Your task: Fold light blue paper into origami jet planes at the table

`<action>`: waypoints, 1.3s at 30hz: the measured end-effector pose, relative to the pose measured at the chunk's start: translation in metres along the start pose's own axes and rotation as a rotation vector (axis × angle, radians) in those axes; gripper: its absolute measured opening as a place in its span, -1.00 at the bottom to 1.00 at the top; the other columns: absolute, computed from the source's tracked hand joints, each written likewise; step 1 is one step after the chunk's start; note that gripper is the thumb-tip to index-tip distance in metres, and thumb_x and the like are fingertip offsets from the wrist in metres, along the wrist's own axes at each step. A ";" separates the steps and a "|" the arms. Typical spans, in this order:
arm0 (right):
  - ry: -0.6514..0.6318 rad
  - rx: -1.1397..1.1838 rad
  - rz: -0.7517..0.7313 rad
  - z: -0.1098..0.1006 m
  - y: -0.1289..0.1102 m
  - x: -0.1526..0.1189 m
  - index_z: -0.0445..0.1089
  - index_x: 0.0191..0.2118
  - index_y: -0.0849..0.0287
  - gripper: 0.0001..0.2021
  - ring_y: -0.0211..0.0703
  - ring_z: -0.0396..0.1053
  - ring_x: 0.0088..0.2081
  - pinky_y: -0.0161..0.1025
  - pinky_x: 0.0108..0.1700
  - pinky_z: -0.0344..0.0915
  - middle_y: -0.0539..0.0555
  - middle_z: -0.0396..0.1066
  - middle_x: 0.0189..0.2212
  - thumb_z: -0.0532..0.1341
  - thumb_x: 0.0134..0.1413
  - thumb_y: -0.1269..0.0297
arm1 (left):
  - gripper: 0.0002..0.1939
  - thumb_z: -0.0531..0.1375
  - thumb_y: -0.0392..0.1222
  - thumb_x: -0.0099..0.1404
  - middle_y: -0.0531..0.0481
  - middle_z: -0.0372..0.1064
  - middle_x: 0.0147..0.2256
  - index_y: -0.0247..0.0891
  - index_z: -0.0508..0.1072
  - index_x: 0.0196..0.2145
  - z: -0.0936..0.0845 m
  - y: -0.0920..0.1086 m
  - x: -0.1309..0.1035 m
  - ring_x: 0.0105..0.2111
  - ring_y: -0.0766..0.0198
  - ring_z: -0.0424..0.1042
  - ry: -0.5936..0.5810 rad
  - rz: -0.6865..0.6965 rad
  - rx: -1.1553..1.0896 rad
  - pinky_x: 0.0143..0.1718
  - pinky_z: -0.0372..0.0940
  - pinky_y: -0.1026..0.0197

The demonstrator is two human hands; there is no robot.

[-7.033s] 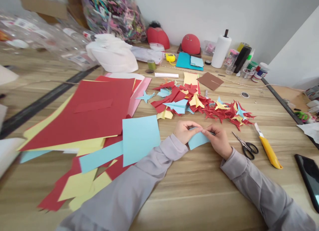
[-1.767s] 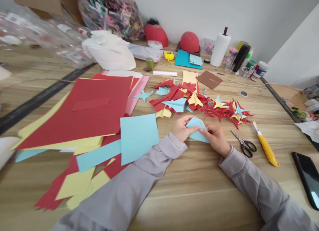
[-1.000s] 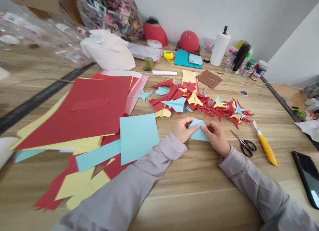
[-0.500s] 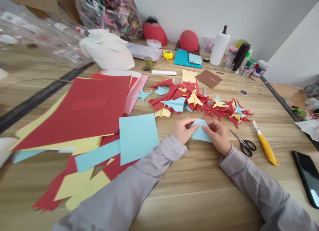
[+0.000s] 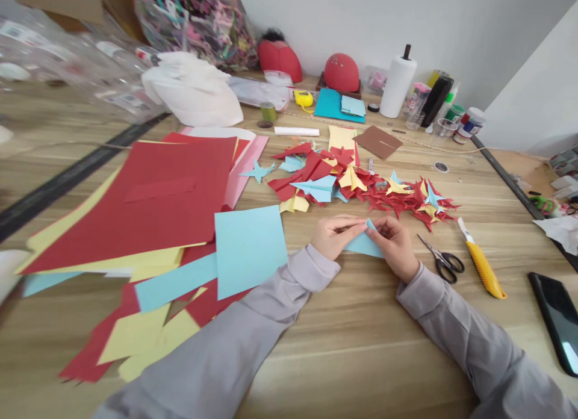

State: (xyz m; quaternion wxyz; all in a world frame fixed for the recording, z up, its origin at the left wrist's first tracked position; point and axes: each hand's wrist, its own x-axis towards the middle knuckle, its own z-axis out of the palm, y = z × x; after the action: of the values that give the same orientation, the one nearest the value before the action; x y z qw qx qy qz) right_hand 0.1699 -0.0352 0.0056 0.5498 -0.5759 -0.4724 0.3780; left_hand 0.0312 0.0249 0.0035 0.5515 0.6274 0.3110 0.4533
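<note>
L hand (image 5: 334, 235) and R hand (image 5: 395, 244) come together over the wood-grain table (image 5: 343, 347); grey sleeves, cuffs at the wrists. Held item: blue paper piece (image 5: 363, 246), pos. btwn the hands, on the person's side of the pile.

L hand: thumb + fingers pinch the paper's upper L edge; fingers partly hidden from where I stand. R hand: thumb + index pinch the upper R edge. A small pointed corner sticks up btwn the two sets of fingertips. Can't tell if the lower edge touches the table.

Beyond hands: pile of folded shapes (image 5: 311, 169), mostly red, w/ some blue + yellow; L part incl. dart-like pcs, R part star-like pcs. One blue star (image 5: 258, 172) lies at the pile's L end. Behind pile: brown card (image 5: 378, 142), flat; further back, yellow tape measure (image 5: 303, 99) and white roll (image 5: 398, 86), upright.

R of R hand, in order: black-handled scissors (image 5: 445, 262), yellow-handled knife (image 5: 484, 271) w/ narrow end pointing away from person, dark phone (image 5: 555, 316).

L side: blue square sheet (image 5: 251, 250), near L forearm; blue strip (image 5: 178, 282) meets its L edge. Further L: large red sheet (image 5: 180, 160) over yellow sheets, w/ narrow red strip (image 5: 160, 190) on top.
</note>
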 end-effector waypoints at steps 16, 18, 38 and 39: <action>-0.040 0.074 0.016 -0.001 -0.001 -0.001 0.40 -0.44 0.16 -0.72 -0.31 0.24 -0.52 -0.33 -0.47 0.18 -0.04 0.37 -0.55 0.32 -0.15 0.03 | -0.73 0.35 -0.07 -0.10 0.02 0.38 -0.62 -0.35 0.55 -0.50 -0.003 -0.007 0.003 -0.61 0.39 0.24 -0.105 -0.140 0.062 -0.59 0.13 0.32; -0.043 0.048 0.003 0.000 0.000 -0.002 0.40 -0.43 0.16 -0.71 -0.31 0.24 -0.53 -0.32 -0.48 0.17 -0.03 0.37 -0.55 0.32 -0.16 0.03 | -0.74 0.34 -0.07 -0.08 0.05 0.34 -0.65 -0.35 0.54 -0.51 -0.003 -0.005 0.002 -0.65 0.42 0.17 -0.140 -0.136 0.101 -0.62 0.07 0.33; -0.041 -0.017 -0.010 -0.002 0.000 -0.001 0.38 -0.50 0.17 -0.70 -0.32 0.17 -0.55 -0.34 -0.52 0.12 -0.03 0.32 -0.59 0.29 -0.13 0.00 | -0.73 0.31 -0.02 -0.04 0.00 0.40 -0.62 -0.33 0.54 -0.55 -0.009 -0.005 0.005 -0.64 0.36 0.25 -0.232 -0.137 0.097 -0.62 0.12 0.31; -0.036 -0.025 -0.019 -0.002 0.001 -0.001 0.38 -0.50 0.17 -0.70 -0.32 0.17 -0.55 -0.33 -0.52 0.12 -0.03 0.32 -0.59 0.29 -0.12 0.00 | -0.72 0.31 -0.01 -0.04 0.00 0.40 -0.63 -0.33 0.54 -0.55 -0.009 -0.005 0.005 -0.64 0.37 0.25 -0.236 -0.133 0.095 -0.62 0.11 0.31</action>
State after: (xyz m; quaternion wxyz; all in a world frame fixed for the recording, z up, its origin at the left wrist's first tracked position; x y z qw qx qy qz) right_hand 0.1714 -0.0368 0.0049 0.5375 -0.5716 -0.4922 0.3770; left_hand 0.0255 0.0343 -0.0007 0.5828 0.6796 0.3063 0.3236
